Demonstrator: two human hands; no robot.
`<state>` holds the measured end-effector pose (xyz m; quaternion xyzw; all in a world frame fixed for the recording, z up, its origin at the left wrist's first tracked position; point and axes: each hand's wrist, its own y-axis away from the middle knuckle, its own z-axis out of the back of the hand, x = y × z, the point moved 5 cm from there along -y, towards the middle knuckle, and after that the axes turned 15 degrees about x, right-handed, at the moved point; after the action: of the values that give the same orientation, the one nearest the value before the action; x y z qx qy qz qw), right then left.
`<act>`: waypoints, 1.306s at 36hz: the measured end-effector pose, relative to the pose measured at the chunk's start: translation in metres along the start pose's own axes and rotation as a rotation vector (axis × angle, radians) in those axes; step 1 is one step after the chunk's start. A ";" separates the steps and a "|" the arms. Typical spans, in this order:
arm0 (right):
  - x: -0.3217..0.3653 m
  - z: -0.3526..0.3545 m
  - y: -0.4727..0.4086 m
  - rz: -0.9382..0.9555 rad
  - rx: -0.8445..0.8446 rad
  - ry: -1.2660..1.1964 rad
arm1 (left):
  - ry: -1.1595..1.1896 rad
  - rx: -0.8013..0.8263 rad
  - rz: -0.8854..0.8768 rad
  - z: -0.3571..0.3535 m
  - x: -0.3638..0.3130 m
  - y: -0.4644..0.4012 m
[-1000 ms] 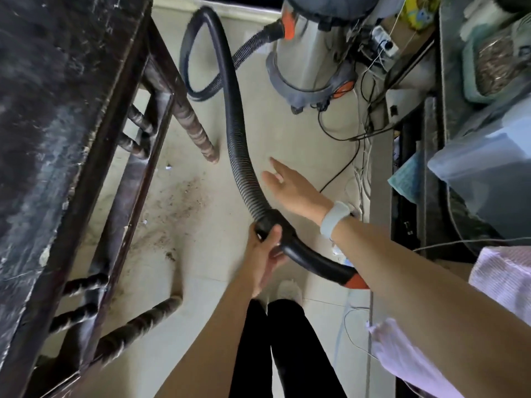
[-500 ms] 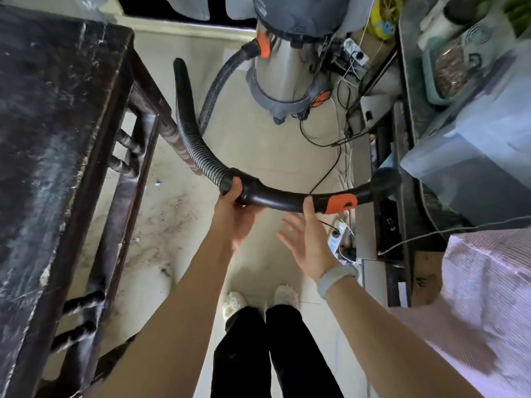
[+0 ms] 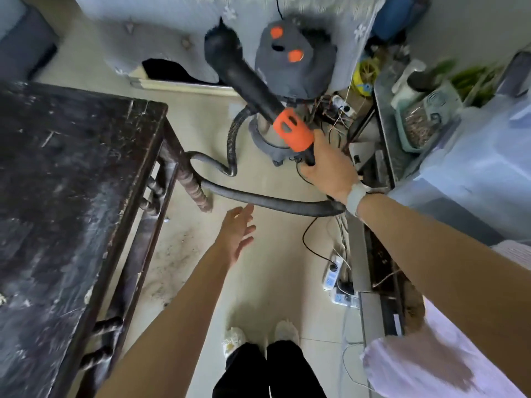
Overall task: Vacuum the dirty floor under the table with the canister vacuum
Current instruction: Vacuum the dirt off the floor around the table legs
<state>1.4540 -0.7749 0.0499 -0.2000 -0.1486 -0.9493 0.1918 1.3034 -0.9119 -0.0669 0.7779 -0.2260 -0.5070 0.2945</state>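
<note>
The dark wooden table [image 3: 69, 202] is filling the left side, its scuffed top reaching a corner near the middle. Behind that corner the canister vacuum [image 3: 293, 81] is standing on the pale floor [image 3: 275, 271], grey-topped with orange buttons; no writing on it is legible. Right of the table, a cluttered metal shelf [image 3: 385, 145] is lining the open strip of floor. The ribbed hose [image 3: 267, 201] is looping from the canister round the table's turned leg [image 3: 191, 182]. Dirt [image 3: 175, 254] is lying along the table's edge. The black handle tube [image 3: 244, 79], with its orange collar [image 3: 293, 129], is pointing up across the canister. A power strip [image 3: 333, 272] is lying by the shelf. The right hand [image 3: 330, 170] is gripping the tube just below the collar. The left hand [image 3: 237, 232] is hanging free beside the table, fingers spread.
</note>
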 end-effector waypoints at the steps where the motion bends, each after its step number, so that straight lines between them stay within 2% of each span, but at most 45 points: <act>1: 0.000 -0.005 0.001 -0.001 0.069 0.134 | 0.001 -0.015 -0.024 0.002 -0.001 0.002; 3: -0.007 -0.020 0.011 -0.011 0.198 0.268 | 0.021 -0.051 -0.058 0.008 0.002 0.009; 9: -0.035 -0.088 0.066 -0.008 0.522 0.253 | 0.071 -0.252 -0.023 0.040 0.057 0.024; 12: -0.029 -0.140 0.087 0.048 0.663 0.353 | 0.254 -0.279 0.035 0.046 0.092 0.032; 15: -0.026 -0.184 0.097 0.081 0.732 0.431 | 0.442 -0.321 0.084 0.052 0.126 0.042; 20: -0.031 -0.219 0.107 0.142 0.846 0.663 | 0.472 -0.283 0.123 0.048 0.172 0.043; 23: -0.052 -0.230 0.109 0.110 0.935 0.728 | 0.499 -0.252 0.135 0.042 0.194 0.037; 25: -0.059 -0.230 0.107 0.127 0.905 0.795 | 0.495 -0.251 0.142 0.042 0.211 0.033; 28: -0.064 -0.244 0.103 0.092 0.901 0.682 | 0.458 -0.273 0.149 0.052 0.236 0.029; 30: -0.063 -0.265 0.098 0.094 0.885 0.737 | 0.438 -0.314 0.167 0.068 0.255 0.026; 34: -0.056 -0.334 0.091 0.192 0.865 0.632 | 0.363 -0.396 0.189 0.113 0.290 0.014; 39: -0.053 -0.424 0.071 0.108 0.855 0.395 | 0.198 -0.431 0.203 0.181 0.331 -0.021; 43: -0.053 -0.498 0.046 0.183 0.877 0.360 | 0.050 -0.475 0.195 0.232 0.367 -0.062; 47: -0.074 -0.569 0.025 0.268 0.920 0.447 | -0.197 -0.505 0.217 0.267 0.404 -0.108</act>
<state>1.3438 -0.9791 -0.4759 0.0949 -0.4784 -0.7726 0.4065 1.2176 -1.1577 -0.4898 0.5980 -0.2022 -0.5859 0.5081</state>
